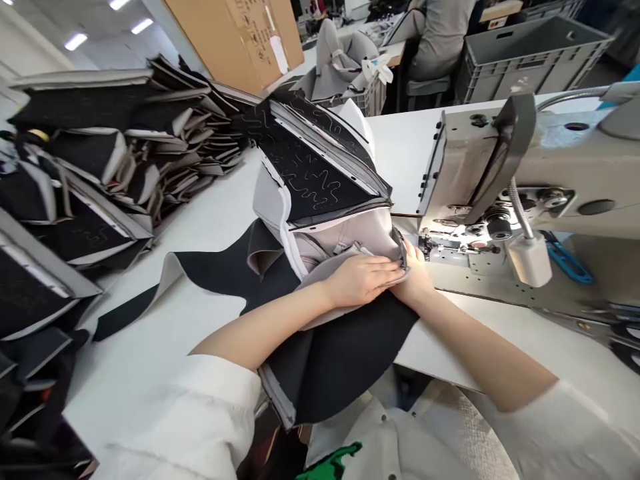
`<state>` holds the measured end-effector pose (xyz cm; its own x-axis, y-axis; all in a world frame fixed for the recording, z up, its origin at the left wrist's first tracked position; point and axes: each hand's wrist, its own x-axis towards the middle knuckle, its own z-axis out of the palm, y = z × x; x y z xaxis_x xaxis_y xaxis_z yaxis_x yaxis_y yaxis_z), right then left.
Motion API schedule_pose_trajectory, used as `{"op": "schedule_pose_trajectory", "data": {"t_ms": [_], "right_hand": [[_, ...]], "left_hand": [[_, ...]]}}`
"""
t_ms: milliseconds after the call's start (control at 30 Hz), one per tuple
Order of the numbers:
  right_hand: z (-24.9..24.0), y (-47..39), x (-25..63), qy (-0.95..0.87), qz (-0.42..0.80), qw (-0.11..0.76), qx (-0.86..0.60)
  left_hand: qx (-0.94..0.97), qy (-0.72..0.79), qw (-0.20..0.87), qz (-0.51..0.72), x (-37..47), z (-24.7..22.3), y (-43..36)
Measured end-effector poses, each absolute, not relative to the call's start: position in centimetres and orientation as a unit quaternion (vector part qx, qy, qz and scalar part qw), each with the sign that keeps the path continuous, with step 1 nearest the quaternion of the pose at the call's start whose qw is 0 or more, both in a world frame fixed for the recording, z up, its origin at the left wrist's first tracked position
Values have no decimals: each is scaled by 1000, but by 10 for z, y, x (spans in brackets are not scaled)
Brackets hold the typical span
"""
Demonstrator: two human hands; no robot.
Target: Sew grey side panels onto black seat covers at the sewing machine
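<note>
A partly sewn cover (327,183) of grey and black padded fabric lies bunched beside the sewing machine (500,173). Its black panels carry wavy light threads and white edge strips, and a wide black flap (350,353) hangs over the table's front edge. My left hand (363,280) presses over the grey fold, fingers close together and tips at the seam edge. Just left of the needle area, my right hand (415,273) grips the same edge from the far side, with part of its fingers hidden behind the cloth. The machine's presser foot (426,245) is close to its fingertips.
Stacks of black and grey padded pieces (190,140) cover the table's left side. Blue thread snips (570,260) lie on the machine bed. Behind are a cardboard box (240,40), a grey crate (530,60) and a seated person (443,40).
</note>
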<state>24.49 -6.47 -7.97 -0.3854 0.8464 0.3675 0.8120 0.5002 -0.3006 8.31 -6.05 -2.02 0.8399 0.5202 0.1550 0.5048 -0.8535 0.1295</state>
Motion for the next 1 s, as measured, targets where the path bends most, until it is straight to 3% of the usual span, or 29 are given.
{"op": "schedule_pose_trajectory", "data": {"t_ms": [100,233,300,433,600,800,1000], "right_hand": [[-68,-114,263,-872,45,172,-456],[-55,-165,259,-951,128,103,-262],[-53,-171,242,-949,141,94,-266],[-54,-140,213,-933,165,99,-304],[-59,-74,253,-956,228,95,-160],[-71,-86,291,-928,88,164,-322],[-69,-93,279,-926,62,197,-317]], "left_hand": [[959,279,30,38,71,-19,-47],[956,293,24,3,70,-21,-33],[955,298,3,-6,73,-23,-30],[954,295,-34,-36,74,-24,-28],[959,270,-30,-85,59,-14,-26],[951,297,-9,-89,67,-9,-25],[947,307,95,-26,114,-16,-21]]}}
